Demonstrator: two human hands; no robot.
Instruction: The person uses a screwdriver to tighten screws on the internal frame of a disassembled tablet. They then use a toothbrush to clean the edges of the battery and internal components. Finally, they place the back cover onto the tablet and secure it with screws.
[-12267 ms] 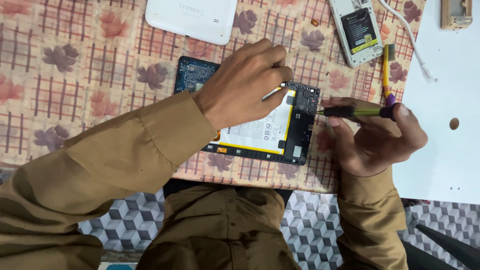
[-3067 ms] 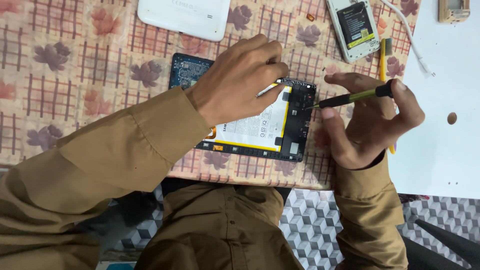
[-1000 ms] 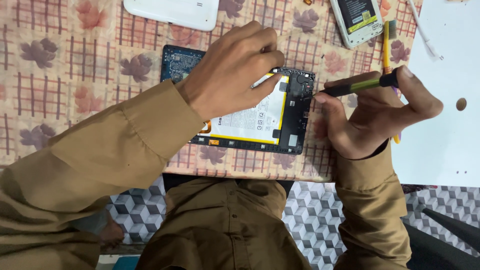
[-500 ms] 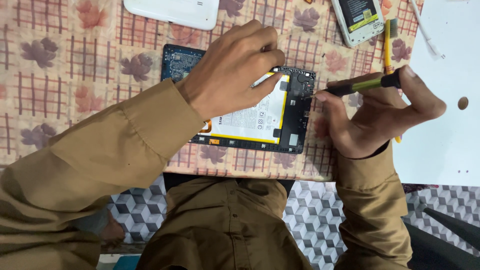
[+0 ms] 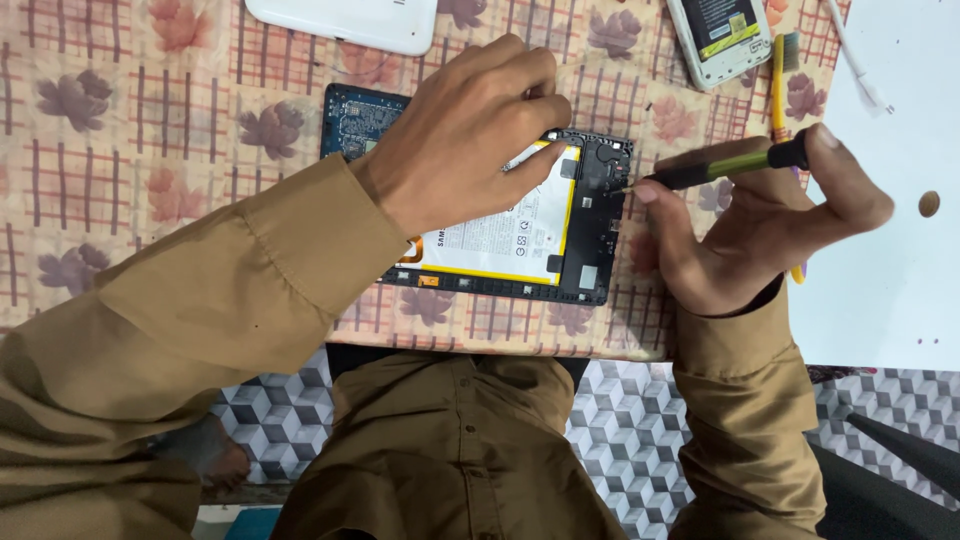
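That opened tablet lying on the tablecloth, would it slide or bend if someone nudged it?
The opened tablet lies flat on the patterned cloth, so it would probably drag, not slide freely. Its thin frame and exposed boards look fragile and may flex somewhat. The left hand presses on it, likely steadying it while the right hand works the screwdriver.

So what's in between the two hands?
In the head view, the opened tablet's black right edge lies between the left hand and right hand, with the screwdriver's metal tip reaching over it.
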